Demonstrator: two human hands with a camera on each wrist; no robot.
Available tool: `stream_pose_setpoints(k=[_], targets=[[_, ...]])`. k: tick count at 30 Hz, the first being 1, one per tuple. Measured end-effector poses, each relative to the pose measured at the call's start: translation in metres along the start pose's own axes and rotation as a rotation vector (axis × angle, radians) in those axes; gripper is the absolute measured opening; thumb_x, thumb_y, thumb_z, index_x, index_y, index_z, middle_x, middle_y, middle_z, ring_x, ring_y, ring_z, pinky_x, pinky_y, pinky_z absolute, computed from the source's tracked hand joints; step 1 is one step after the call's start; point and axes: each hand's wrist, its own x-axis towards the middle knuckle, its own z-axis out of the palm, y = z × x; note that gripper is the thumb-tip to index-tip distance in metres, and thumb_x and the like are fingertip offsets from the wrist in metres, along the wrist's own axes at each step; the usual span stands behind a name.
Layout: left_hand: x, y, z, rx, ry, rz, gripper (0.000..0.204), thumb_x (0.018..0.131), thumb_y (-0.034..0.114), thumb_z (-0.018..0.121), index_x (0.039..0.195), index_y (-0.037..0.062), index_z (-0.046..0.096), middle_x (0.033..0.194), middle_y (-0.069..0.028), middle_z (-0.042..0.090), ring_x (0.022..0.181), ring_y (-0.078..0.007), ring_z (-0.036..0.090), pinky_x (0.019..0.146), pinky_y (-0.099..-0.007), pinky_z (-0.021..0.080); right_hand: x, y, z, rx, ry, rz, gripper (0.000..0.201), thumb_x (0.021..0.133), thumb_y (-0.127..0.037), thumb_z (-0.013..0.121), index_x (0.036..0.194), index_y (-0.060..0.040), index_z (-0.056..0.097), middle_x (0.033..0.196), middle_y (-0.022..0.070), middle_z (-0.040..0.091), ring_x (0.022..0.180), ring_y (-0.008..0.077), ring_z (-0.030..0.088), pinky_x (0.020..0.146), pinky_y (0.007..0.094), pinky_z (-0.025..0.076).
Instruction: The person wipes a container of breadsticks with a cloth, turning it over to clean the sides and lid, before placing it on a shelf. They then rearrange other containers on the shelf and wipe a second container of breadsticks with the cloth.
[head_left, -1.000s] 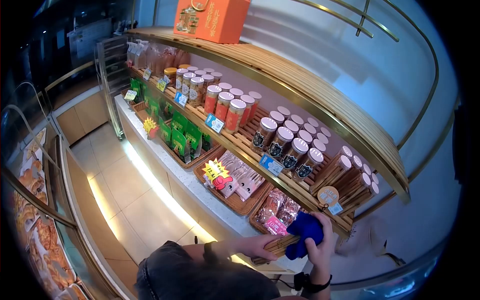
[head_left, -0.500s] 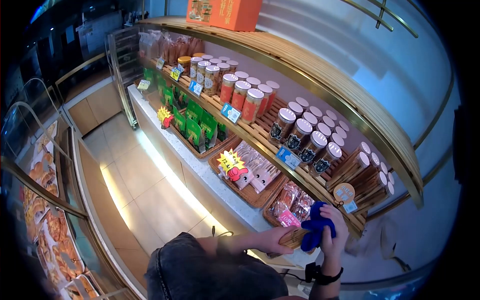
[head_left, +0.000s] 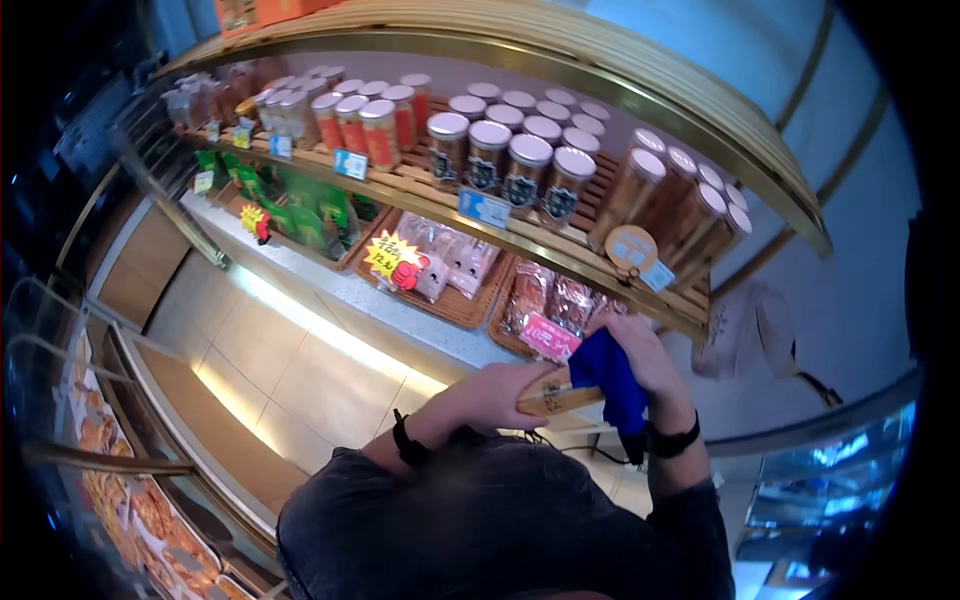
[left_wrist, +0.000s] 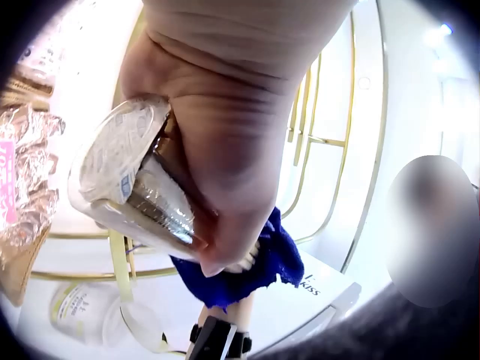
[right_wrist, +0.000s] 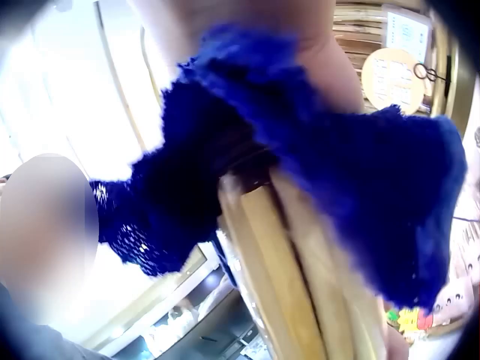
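Observation:
In the head view my left hand (head_left: 505,393) grips a tall clear jar (head_left: 545,397) packed with long tan sticks. The jar lies tilted in front of my body. A dark blue cloth (head_left: 608,378) covers its other end, held there by my right hand (head_left: 648,352). From the left wrist, the jar's shiny round end (left_wrist: 120,161) shows beside my left fingers, with the blue cloth (left_wrist: 281,251) beyond. The right wrist view has the cloth (right_wrist: 375,187) draped over the jar (right_wrist: 292,277), hiding that end and most of my right fingers.
Beyond my hands, a slatted shelf (head_left: 400,180) carries rows of white-lidded jars (head_left: 530,150), with similar stick jars (head_left: 625,200) at its right end. Below it, wicker baskets (head_left: 465,310) of packaged snacks line a counter (head_left: 350,295). A glass bread case (head_left: 130,480) stands at left.
The head view has turned, so the shelves sit further left and higher. Both hands keep hold of the jar and cloth; the cloth, bunched before, now hangs down more over the jar's end.

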Motion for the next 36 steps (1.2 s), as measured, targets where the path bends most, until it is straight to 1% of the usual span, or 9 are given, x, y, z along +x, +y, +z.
stream_pose_setpoints(k=[9,11,12,15,16,20,25,35,36], targets=[[0.021,0.02,0.013,-0.221,-0.069,0.082,0.076,0.064,0.028,0.082,0.126,0.0032,0.047,0.107,-0.0148,0.064,0.096,-0.027,0.063,0.085,-0.0344,0.048,-0.032,0.026,-0.007,1.015,0.249,0.168,0.043,0.1,-0.04,0.037,0.102,-0.0015,0.058,0.091,0.0064,0.062,0.087,0.0167,0.061,0.079,0.0279,0.05],[0.025,0.026,0.014,-0.245,-0.081,0.123,0.076,0.063,0.027,0.083,0.126,0.0022,0.048,0.107,-0.0144,0.063,0.097,-0.0258,0.063,0.085,-0.0344,0.047,-0.019,0.057,-0.012,1.367,-0.329,-0.296,0.053,0.098,-0.044,0.038,0.121,0.0017,0.052,0.103,0.0136,0.064,0.096,0.0232,0.062,0.087,0.0321,0.049],[0.027,0.028,0.015,-0.256,-0.1,0.111,0.076,0.063,0.026,0.083,0.125,0.0016,0.047,0.108,-0.0136,0.063,0.098,-0.0238,0.062,0.086,-0.0338,0.047,-0.054,0.048,0.001,0.896,0.208,-0.386,0.056,0.099,-0.044,0.036,0.131,0.0009,0.044,0.114,0.0129,0.06,0.102,0.0217,0.06,0.09,0.0324,0.047],[0.032,0.029,0.024,-0.311,-0.14,0.089,0.077,0.062,0.026,0.084,0.125,0.0008,0.047,0.108,-0.0118,0.062,0.099,-0.0204,0.06,0.087,-0.0328,0.046,-0.081,0.002,-0.011,0.627,0.264,-0.09,0.057,0.098,-0.043,0.038,0.135,0.0,0.04,0.117,0.0112,0.057,0.104,0.0201,0.058,0.094,0.0316,0.045],[0.034,0.027,0.029,-0.359,-0.153,0.079,0.077,0.063,0.026,0.084,0.125,0.0006,0.047,0.109,-0.0109,0.062,0.099,-0.019,0.059,0.087,-0.0322,0.045,-0.081,0.019,-0.021,1.045,0.056,-0.039,0.059,0.095,-0.047,0.044,0.131,0.0004,0.044,0.114,0.01,0.057,0.103,0.0189,0.056,0.093,0.0304,0.045],[0.041,0.03,0.045,-0.443,-0.187,0.134,0.071,0.065,0.026,0.083,0.123,0.0023,0.049,0.106,-0.0109,0.063,0.096,-0.0198,0.06,0.085,-0.033,0.046,-0.084,0.046,-0.053,0.175,-0.092,-0.437,0.05,0.085,-0.036,0.064,0.117,0.0012,0.054,0.102,0.0088,0.06,0.093,0.0145,0.057,0.081,0.0292,0.046],[0.053,0.051,0.045,-0.081,-0.268,0.055,0.065,0.067,0.03,0.081,0.117,0.0034,0.051,0.097,-0.0153,0.065,0.09,-0.0275,0.064,0.081,-0.0344,0.048,-0.107,0.025,-0.066,-0.091,-0.084,-0.25,0.032,0.093,-0.03,0.055,0.101,0.0011,0.061,0.092,0.0046,0.064,0.084,0.0142,0.06,0.075,0.028,0.047],[0.068,0.071,0.077,-0.133,-0.376,-0.068,0.073,0.062,0.026,0.084,0.121,-0.0008,0.051,0.102,-0.0098,0.063,0.091,-0.0156,0.058,0.081,-0.0292,0.045,-0.134,0.064,-0.063,1.146,0.286,0.103,0.048,0.096,-0.043,0.046,0.105,0.002,0.062,0.086,0.0105,0.067,0.074,0.0182,0.065,0.067,0.0284,0.053],[0.068,0.068,0.085,-0.236,-0.403,-0.054,0.073,0.061,0.026,0.085,0.12,-0.0015,0.052,0.104,-0.0085,0.062,0.092,-0.0147,0.057,0.082,-0.0287,0.045,-0.144,0.062,-0.065,1.318,-0.03,-0.127,0.048,0.097,-0.042,0.044,0.112,0.0019,0.059,0.089,0.0132,0.067,0.078,0.0221,0.066,0.073,0.0309,0.053]])
